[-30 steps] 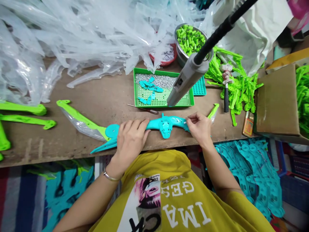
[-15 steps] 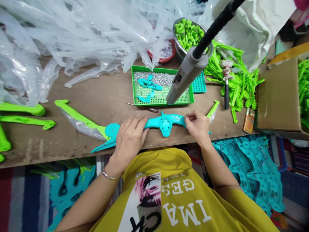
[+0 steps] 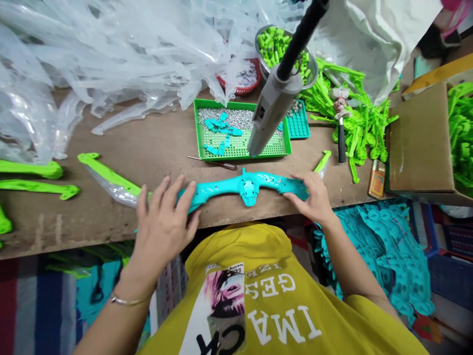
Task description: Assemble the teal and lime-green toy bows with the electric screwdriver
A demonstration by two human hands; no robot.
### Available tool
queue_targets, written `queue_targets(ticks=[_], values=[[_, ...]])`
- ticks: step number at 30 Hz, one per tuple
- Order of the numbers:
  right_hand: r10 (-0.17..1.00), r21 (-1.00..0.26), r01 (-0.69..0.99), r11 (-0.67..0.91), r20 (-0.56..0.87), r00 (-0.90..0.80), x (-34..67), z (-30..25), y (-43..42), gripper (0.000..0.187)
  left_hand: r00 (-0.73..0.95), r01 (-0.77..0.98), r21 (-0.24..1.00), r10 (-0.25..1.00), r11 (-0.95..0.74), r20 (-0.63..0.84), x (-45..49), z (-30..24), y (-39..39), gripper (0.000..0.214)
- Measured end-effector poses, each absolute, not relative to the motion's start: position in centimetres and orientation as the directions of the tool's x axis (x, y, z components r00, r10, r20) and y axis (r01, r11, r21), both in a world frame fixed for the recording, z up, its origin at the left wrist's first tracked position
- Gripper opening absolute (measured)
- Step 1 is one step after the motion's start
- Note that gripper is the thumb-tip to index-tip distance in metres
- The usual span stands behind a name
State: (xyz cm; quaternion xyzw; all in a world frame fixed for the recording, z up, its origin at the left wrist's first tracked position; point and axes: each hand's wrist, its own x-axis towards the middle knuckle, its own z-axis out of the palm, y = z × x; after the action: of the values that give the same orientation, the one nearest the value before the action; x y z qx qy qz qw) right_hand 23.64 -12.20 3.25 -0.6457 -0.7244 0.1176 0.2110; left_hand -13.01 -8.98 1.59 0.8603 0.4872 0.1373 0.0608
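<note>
A long teal plastic toy part [image 3: 244,186] lies along the near edge of the wooden workbench [image 3: 162,148]. My left hand [image 3: 162,222] rests over its left end with the fingers spread flat. My right hand [image 3: 310,197] lies on its right end, fingers stretched along the piece. A grey power screwdriver [image 3: 271,111] hangs on a black pole just above and behind the middle of the part, over a green tray [image 3: 240,148] of screws and small teal pieces.
A clear plastic bag heap [image 3: 111,54] fills the back left. Lime green parts [image 3: 107,175] lie at left; more [image 3: 351,113] pile up at right near a hammer [image 3: 340,133], a metal bowl [image 3: 284,49] and a cardboard box [image 3: 421,143]. A thin screwdriver [image 3: 214,162] lies before the tray.
My left hand slid leftward and opened flat over the part's left end. My right hand let go of its pinch and flattened on the right end. The view shifted slightly.
</note>
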Motion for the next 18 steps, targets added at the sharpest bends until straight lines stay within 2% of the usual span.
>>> queue_targets(ticks=[2,3,6,8,11,13,16,18], values=[[0.974,-0.375,0.901,0.217,0.14,-0.177,25.1,2.9,-13.6,0.051,0.485,0.803,0.286,0.852,-0.523,0.198,-14.4,1.1,-9.1,0.074],[0.969,-0.354,0.905,0.238,0.145,-0.199,25.6,2.7,-14.1,0.051,0.493,0.78,0.326,0.845,-0.534,0.206,-14.9,0.9,-9.0,0.073],[0.955,-0.347,0.9,0.265,0.226,-0.193,26.3,2.4,-14.7,0.039,0.495,0.732,0.433,0.847,-0.526,0.193,-16.2,1.3,-8.4,0.061],[0.937,-0.346,0.894,0.285,0.295,-0.185,26.6,3.1,-14.2,0.034,0.474,0.749,0.443,0.866,-0.492,0.16,-16.8,2.5,-7.9,0.051],[0.907,-0.304,0.897,0.321,0.37,-0.2,27.2,4.8,-13.1,0.028,0.428,0.811,0.366,0.89,-0.456,0.159,-17.6,4.7,-7.2,0.04],[0.907,-0.284,0.903,0.322,0.367,-0.208,27.6,5.8,-12.4,0.021,0.406,0.84,0.287,0.884,-0.461,0.232,-17.9,5.7,-6.5,0.035],[0.917,-0.267,0.912,0.311,0.337,-0.214,28.1,6.7,-11.6,0.014,0.439,0.842,0.145,0.816,-0.52,0.377,-17.8,6.2,-5.2,0.028],[0.911,-0.254,0.914,0.316,0.349,-0.218,28.3,6.9,-11.3,0.013,0.488,0.827,0.057,0.765,-0.559,0.42,-17.6,6.2,-4.4,0.024]])
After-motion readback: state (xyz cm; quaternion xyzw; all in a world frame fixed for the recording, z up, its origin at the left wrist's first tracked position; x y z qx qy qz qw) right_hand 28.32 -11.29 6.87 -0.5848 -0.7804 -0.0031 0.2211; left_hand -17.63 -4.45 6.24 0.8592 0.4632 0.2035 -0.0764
